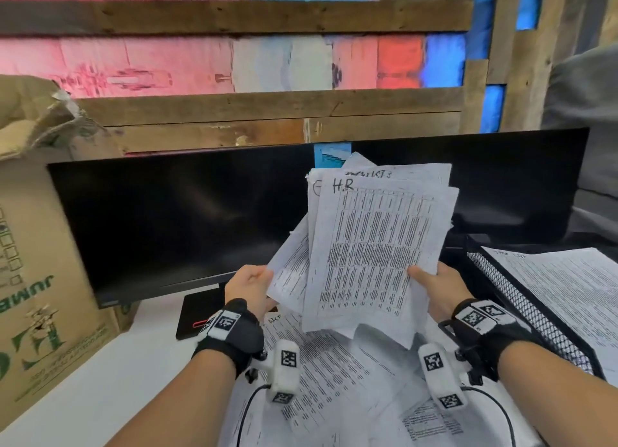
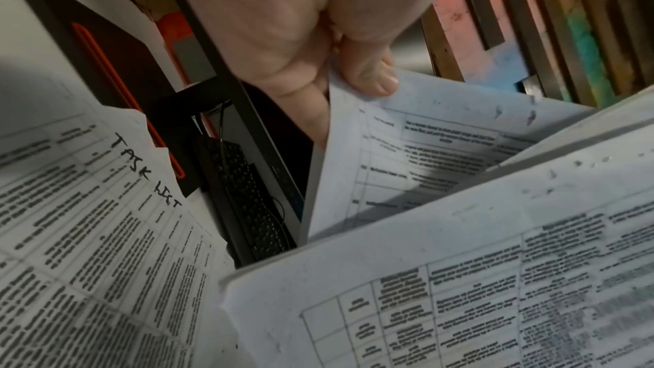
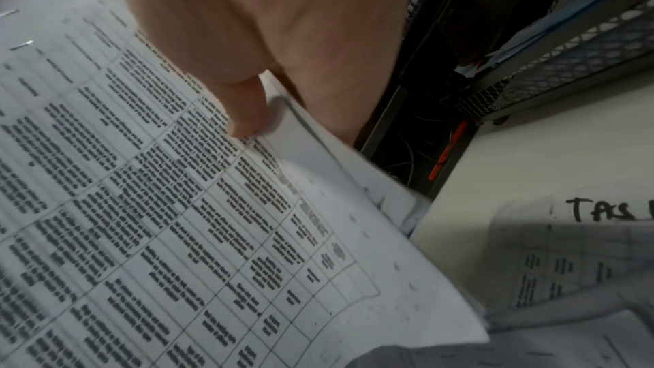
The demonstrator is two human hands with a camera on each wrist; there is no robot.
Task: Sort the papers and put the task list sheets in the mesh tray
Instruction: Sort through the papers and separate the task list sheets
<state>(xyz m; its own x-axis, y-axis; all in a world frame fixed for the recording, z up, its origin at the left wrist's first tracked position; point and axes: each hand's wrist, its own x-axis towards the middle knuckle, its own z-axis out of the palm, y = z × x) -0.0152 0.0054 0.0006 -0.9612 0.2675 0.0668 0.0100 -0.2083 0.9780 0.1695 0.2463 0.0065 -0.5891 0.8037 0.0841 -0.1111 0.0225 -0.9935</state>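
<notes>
I hold a fanned bundle of printed sheets [image 1: 371, 246] upright before the monitor; the front one is marked "H.R". My left hand [image 1: 250, 286] pinches the bundle's lower left corner [image 2: 353, 111] between thumb and fingers. My right hand [image 1: 434, 282] grips its lower right edge, thumb [image 3: 244, 111] on the front sheet [image 3: 177, 206]. Beneath, a loose pile of papers [image 1: 334, 379] lies on the desk, one headed "TASK LIST" [image 2: 106, 206]. The black mesh tray [image 1: 521, 306] stands at the right and holds printed sheets [image 1: 568, 286].
Two dark monitors [image 1: 187, 219] stand behind the papers, one with a black base [image 1: 194, 316]. A large cardboard box [image 1: 43, 246] fills the left side of the white desk [image 1: 100, 379]. A keyboard [image 2: 247, 200] lies under the monitor.
</notes>
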